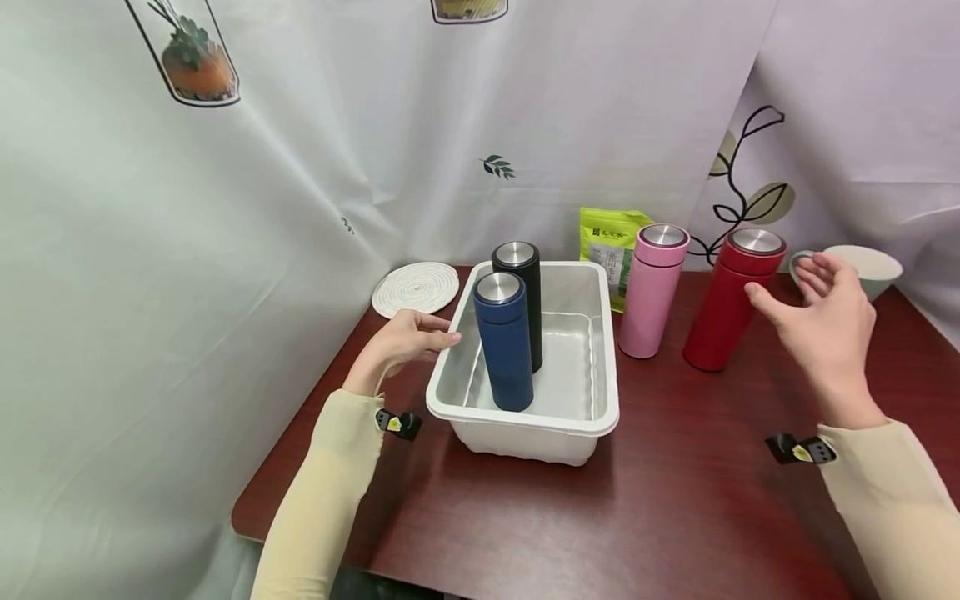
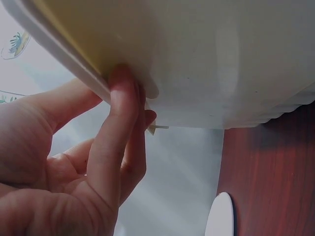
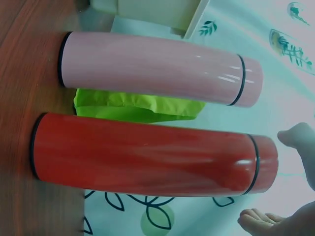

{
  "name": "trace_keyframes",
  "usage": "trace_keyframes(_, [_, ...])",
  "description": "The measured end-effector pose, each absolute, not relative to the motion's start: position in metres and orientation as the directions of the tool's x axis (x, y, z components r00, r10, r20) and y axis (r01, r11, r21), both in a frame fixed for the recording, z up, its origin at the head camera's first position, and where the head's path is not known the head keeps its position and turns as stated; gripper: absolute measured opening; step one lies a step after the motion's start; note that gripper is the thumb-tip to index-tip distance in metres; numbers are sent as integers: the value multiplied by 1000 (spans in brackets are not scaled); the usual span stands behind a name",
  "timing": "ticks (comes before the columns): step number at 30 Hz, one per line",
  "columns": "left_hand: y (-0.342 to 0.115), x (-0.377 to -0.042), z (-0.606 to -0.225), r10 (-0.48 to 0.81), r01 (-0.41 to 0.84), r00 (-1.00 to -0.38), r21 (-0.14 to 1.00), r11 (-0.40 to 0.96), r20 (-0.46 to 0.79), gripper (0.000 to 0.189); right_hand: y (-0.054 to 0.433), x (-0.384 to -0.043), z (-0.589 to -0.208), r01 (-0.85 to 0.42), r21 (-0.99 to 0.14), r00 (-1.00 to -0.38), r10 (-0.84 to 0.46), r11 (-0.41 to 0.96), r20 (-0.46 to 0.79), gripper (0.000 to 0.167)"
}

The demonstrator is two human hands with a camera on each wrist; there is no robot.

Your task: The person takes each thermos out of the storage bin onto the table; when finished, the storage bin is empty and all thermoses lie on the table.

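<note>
Pinching white bin [image 1: 517,442]: left fingers [image 2: 107,147] | right fingers [image 1: 840,271]: apart, near red bottle [image 1: 727,308] | inside: blue bottle [image 1: 506,354]

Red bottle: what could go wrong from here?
The right hand is beside the top of the red bottle; a bump that high might topple it.
The nearby pink bottle could get knocked too.
The left hand grips the white bin; a tug might tip the blue bottle or black bottle standing inside.

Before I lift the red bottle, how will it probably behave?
The red bottle is probably rigid, judging by its straight, cylindrical shape. Its glossy finish may make it somewhat slippery. Standing tall and narrow, it could tip if pushed near its lid.
</note>
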State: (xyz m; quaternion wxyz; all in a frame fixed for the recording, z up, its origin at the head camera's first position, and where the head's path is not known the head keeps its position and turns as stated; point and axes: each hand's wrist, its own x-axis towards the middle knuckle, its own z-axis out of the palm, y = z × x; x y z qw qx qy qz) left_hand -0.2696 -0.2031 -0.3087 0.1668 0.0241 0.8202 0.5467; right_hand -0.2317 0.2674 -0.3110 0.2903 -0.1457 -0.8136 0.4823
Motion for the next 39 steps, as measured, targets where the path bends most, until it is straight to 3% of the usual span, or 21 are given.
trace_keyframes(8, [-200,-277,-309,233,-137,-940,901,411,-249,56,258,-223,-307,-223,-921,-709,596,320,378,57])
trace_keyframes(15, [-195,-278,-309,236,-132,-940,899,418,-248,56,238,-221,-312,-363,-919,-723,574,157,384,52])
trace_keyframes(26, [-196,-276,-313,245,-150,-932,902,404,-265,56,192,-228,-315,-330,-894,-781,445,303,439,53])
trace_keyframes(39, [-203,-274,-311,235,-148,-940,916,372,-247,53,145,-247,-319,-367,-889,-898,146,274,416,60])
